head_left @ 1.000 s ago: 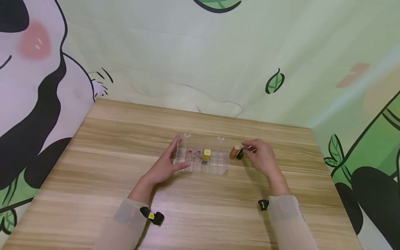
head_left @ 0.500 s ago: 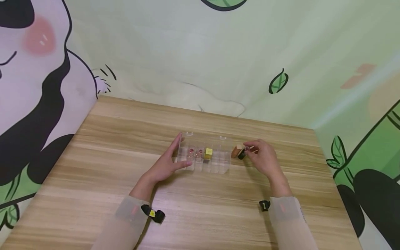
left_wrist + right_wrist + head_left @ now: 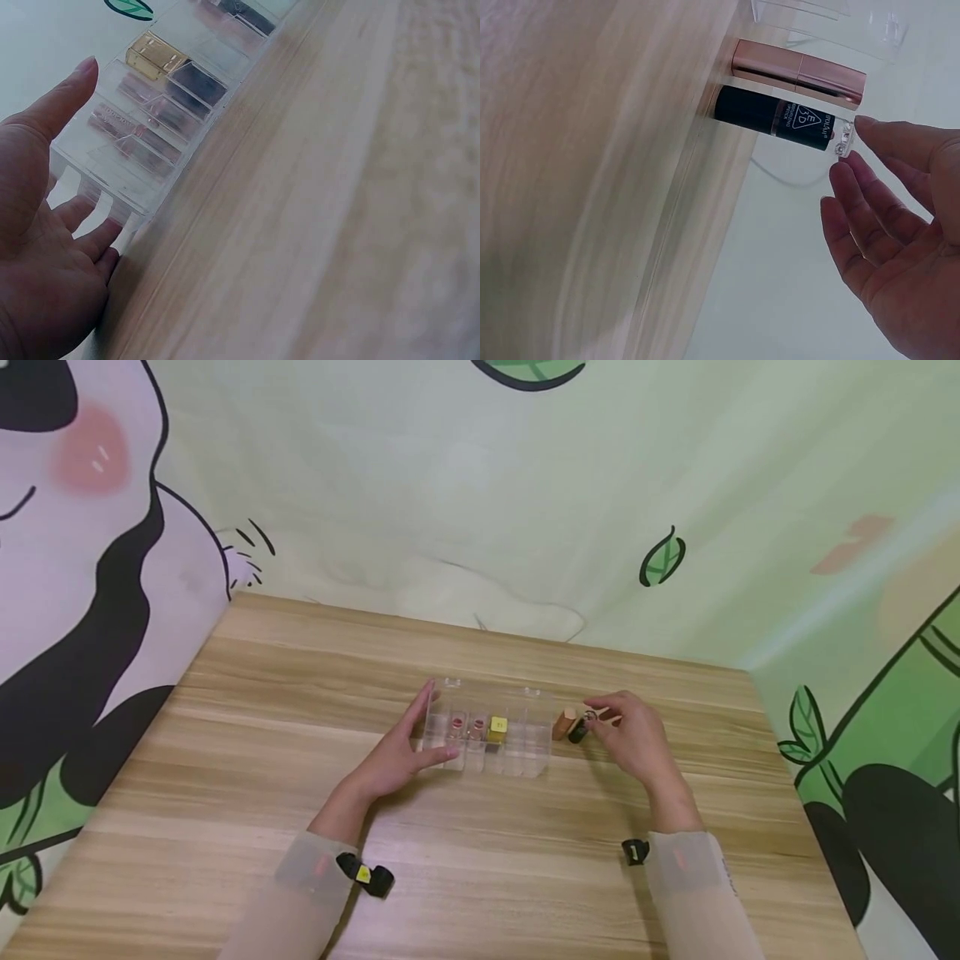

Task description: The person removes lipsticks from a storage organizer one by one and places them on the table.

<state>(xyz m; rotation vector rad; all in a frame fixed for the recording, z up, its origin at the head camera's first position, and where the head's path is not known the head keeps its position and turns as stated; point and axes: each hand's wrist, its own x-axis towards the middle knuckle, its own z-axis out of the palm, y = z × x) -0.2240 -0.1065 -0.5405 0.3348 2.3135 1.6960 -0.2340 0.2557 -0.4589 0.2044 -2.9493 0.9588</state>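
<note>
Over on the wood-grain surface [image 3: 495,868], right grip [image 3: 632,739] pinching a black lipstick [image 3: 750,111] by its clear end, rose-gold tube [image 3: 795,71] just beside it, left grip [image 3: 392,762] kinda spread against a clear divided organizer [image 3: 534,747]

The wood-grain surface [image 3: 480,868] supports a clear compartmented organizer [image 3: 536,750]. Just beside it, a copper-coloured tube [image 3: 799,73] and a black tube [image 3: 750,109] stand upright.
</note>
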